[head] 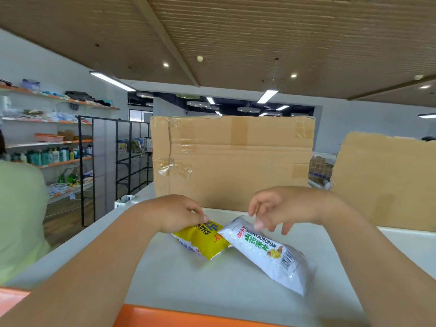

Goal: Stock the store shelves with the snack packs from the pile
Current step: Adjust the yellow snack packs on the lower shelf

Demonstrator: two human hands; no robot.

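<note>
A yellow snack pack lies on the white shelf top, and my left hand rests on its far end with thumb and fingers pinching it. Beside it to the right lies a white snack pack with green lettering and a barcode, angled toward me. My right hand hovers over the white pack's far end, fingers spread and curled downward, the fingertips at or just above the wrapper.
A tall cardboard sheet stands at the back of the shelf, a second one at the right. An orange shelf edge runs along the front. A person in green stands left, by black wire racks and stocked wall shelves.
</note>
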